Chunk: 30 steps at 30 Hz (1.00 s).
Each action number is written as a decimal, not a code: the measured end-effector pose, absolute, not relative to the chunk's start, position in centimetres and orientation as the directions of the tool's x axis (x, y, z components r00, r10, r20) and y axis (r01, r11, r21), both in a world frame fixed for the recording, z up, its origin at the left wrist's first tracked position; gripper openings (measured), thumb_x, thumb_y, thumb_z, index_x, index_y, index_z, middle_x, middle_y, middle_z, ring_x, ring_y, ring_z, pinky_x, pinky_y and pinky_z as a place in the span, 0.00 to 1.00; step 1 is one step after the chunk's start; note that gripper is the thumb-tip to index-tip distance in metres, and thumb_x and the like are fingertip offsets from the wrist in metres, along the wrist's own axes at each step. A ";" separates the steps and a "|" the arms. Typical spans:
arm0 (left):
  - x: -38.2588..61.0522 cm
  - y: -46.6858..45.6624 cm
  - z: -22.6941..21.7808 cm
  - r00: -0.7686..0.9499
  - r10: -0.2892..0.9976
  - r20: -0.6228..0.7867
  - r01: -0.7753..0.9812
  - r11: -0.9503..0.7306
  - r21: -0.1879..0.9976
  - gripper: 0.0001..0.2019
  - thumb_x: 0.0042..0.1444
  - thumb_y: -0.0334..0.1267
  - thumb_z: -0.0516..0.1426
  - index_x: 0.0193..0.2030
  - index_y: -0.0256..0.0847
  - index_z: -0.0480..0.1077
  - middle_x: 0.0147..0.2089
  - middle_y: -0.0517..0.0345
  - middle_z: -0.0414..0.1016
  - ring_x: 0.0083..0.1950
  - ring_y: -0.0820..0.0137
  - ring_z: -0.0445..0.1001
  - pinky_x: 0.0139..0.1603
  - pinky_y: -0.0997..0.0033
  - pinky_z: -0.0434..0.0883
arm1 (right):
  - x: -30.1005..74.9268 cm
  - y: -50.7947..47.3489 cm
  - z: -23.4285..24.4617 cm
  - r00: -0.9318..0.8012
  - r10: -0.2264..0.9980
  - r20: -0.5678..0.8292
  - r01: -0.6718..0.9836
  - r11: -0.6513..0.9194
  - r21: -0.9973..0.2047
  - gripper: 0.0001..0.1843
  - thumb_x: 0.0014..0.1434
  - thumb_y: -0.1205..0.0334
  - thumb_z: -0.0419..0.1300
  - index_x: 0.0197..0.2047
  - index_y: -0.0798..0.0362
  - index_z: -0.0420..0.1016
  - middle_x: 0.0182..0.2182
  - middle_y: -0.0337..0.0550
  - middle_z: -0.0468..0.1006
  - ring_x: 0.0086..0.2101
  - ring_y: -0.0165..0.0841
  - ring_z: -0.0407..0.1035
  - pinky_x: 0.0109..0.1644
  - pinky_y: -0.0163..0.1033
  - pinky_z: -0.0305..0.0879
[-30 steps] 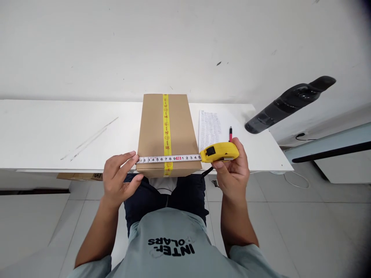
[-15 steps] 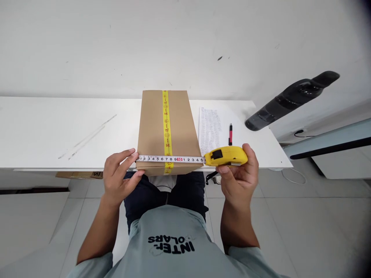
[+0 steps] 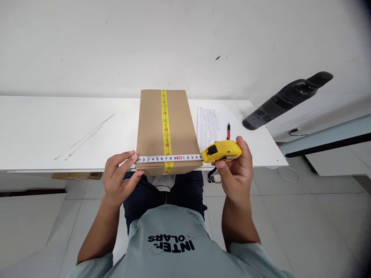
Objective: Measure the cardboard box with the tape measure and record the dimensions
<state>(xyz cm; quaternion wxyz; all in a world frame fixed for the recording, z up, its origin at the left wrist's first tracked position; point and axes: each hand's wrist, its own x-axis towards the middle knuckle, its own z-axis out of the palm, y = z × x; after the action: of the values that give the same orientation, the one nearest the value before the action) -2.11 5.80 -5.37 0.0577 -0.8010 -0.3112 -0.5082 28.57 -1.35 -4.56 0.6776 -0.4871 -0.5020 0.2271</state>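
Note:
A brown cardboard box (image 3: 151,127), with a strip of yellow printed tape down its middle, sits at the front edge of the white table. Across the near end of its top stretches the white blade of a yellow tape measure (image 3: 227,150). My left hand (image 3: 119,180) pinches the blade's end at the box's left near corner, thumb against the front face. My right hand (image 3: 239,175) grips the yellow case just beyond the box's right edge, thumb below and fingers behind it. The case's mouth lies close to that edge, near the 15 mark.
Right of the box lie a handwritten sheet of paper (image 3: 208,123) and a red and black pen (image 3: 228,131). A dark cylindrical device (image 3: 282,102) stands at the table's right end. The white wall rises behind the table (image 3: 43,127).
My right hand has brought the tape measure case slightly left and up, closer to the box's right edge. The left hand holds its place at the corner. The view has shifted slightly.

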 end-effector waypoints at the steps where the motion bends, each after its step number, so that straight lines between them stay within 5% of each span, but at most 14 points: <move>1: -2.0 5.8 -5.5 0.277 0.429 0.860 0.556 -0.801 0.220 0.26 0.59 0.35 0.67 0.64 0.47 0.70 0.55 0.48 0.79 0.54 0.61 0.80 0.52 0.59 0.79 | 28.5 -1.2 -4.6 0.394 0.799 0.453 0.176 0.419 -0.891 0.35 0.63 0.58 0.68 0.70 0.27 0.65 0.55 0.44 0.74 0.50 0.41 0.74 0.53 0.51 0.77; 10: -4.3 3.1 -1.5 0.231 0.358 0.905 0.517 -0.833 0.197 0.11 0.57 0.35 0.68 0.47 0.50 0.77 0.42 0.60 0.81 0.40 0.67 0.80 0.51 0.56 0.80 | 28.7 -3.0 -4.1 0.467 0.741 0.482 0.141 0.476 -0.868 0.37 0.57 0.54 0.72 0.68 0.34 0.69 0.46 0.45 0.74 0.38 0.38 0.72 0.41 0.43 0.75; 14: -3.3 0.6 0.0 0.466 0.345 0.815 0.462 -0.880 0.109 0.05 0.60 0.39 0.67 0.43 0.49 0.77 0.39 0.65 0.81 0.38 0.72 0.80 0.57 0.59 0.78 | 27.8 -5.2 -4.1 0.392 0.795 0.463 0.036 0.490 -0.871 0.34 0.55 0.52 0.74 0.65 0.39 0.74 0.41 0.43 0.75 0.37 0.36 0.71 0.38 0.38 0.72; 19: 2.0 -0.4 -1.8 0.594 0.202 0.779 0.298 -0.954 0.021 0.07 0.58 0.33 0.69 0.40 0.45 0.77 0.39 0.67 0.84 0.40 0.76 0.82 0.55 0.67 0.78 | 25.3 -6.9 -5.4 0.195 0.937 0.290 -0.049 0.304 -0.951 0.30 0.51 0.46 0.76 0.56 0.43 0.80 0.38 0.43 0.76 0.33 0.34 0.72 0.34 0.37 0.73; 22: 3.8 0.0 -2.9 0.586 0.152 0.796 0.249 -0.968 0.001 0.07 0.58 0.42 0.69 0.38 0.47 0.76 0.38 0.69 0.84 0.42 0.76 0.81 0.59 0.65 0.77 | 24.8 -7.5 -6.8 0.146 0.985 0.090 -0.253 0.125 -0.959 0.33 0.48 0.43 0.77 0.55 0.43 0.80 0.37 0.42 0.77 0.32 0.35 0.73 0.34 0.37 0.74; 26: 3.9 1.6 -2.0 0.619 0.147 0.771 0.367 -0.923 -0.118 0.23 0.55 0.66 0.64 0.46 0.52 0.78 0.49 0.60 0.84 0.55 0.65 0.77 0.76 0.50 0.61 | 25.3 -8.1 -9.8 0.127 0.975 -0.180 -0.568 -0.077 -0.819 0.47 0.44 0.47 0.80 0.66 0.38 0.70 0.38 0.39 0.79 0.36 0.35 0.76 0.41 0.39 0.77; 28: 3.6 2.8 -0.8 0.612 0.265 0.745 0.509 -0.853 -0.114 0.29 0.55 0.66 0.63 0.56 0.50 0.76 0.59 0.54 0.80 0.65 0.56 0.72 0.78 0.44 0.54 | 25.3 -8.0 -11.5 0.085 0.957 -0.278 -0.657 -0.156 -0.738 0.50 0.43 0.48 0.80 0.68 0.38 0.68 0.40 0.38 0.80 0.38 0.34 0.77 0.43 0.39 0.77; 30: 3.2 4.0 0.3 0.595 0.430 0.679 0.633 -0.771 -0.066 0.34 0.57 0.61 0.65 0.66 0.48 0.69 0.66 0.49 0.75 0.70 0.51 0.68 0.76 0.42 0.57 | 24.8 -7.6 -13.0 0.034 0.939 -0.343 -0.715 -0.217 -0.664 0.49 0.43 0.50 0.81 0.67 0.39 0.70 0.40 0.38 0.80 0.37 0.32 0.76 0.40 0.35 0.75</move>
<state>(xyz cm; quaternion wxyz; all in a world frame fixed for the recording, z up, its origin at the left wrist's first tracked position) 3.17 3.99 0.26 0.1522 -0.8799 -0.3022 -0.3337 24.82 -7.61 -13.00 0.6083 -0.3831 -0.1457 0.6796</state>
